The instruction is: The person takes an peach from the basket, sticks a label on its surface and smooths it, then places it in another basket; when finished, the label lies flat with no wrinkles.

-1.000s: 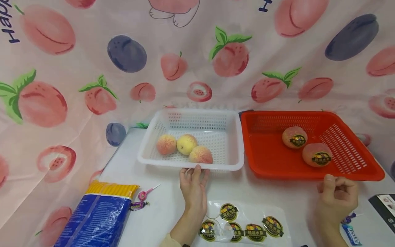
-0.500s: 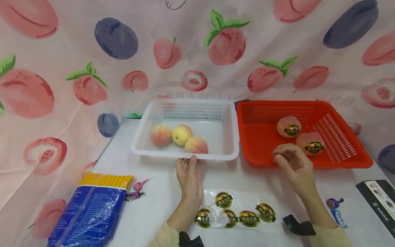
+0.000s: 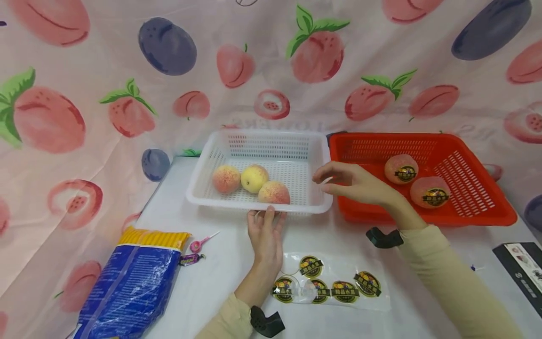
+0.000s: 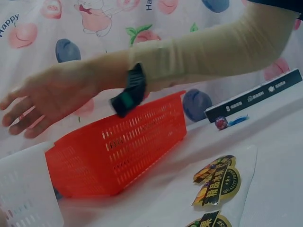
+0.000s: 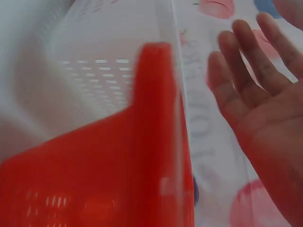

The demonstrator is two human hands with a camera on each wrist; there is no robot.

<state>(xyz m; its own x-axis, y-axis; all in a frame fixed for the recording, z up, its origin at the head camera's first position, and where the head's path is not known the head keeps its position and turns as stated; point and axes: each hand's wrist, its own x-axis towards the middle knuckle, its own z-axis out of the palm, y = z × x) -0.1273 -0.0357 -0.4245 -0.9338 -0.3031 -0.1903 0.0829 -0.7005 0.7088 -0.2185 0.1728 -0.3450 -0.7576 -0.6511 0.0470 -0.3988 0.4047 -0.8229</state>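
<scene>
A white basket (image 3: 211, 203) holds three peaches, two of them a blushed peach (image 3: 226, 179) and a yellower peach (image 3: 254, 178); the third peach (image 3: 274, 192) lies nearest its front wall. My left hand (image 3: 266, 238) grips the front rim, thumb on the rim and fingertips hidden beneath it. Over the right side of that basket reaches my right hand (image 3: 351, 181), with nothing in its loosely bent, spread fingers. In the right wrist view the right hand (image 5: 265, 94) appears palm-on beside the basket rims.
At right, a red basket (image 3: 360, 214) holds a stickered peach (image 3: 401, 169) and another stickered peach (image 3: 430, 192). A sheet of round labels (image 3: 330, 282) lies in front. Left are a blue-and-yellow packet (image 3: 131, 278), a lollipop (image 3: 196, 246) and a wrapped candy (image 3: 191, 259); right, a black box (image 3: 522, 270).
My right hand has swept left, from the front of the red basket across it to over the white basket's right side. The left hand stays at the white rim. The head view has tilted slightly.
</scene>
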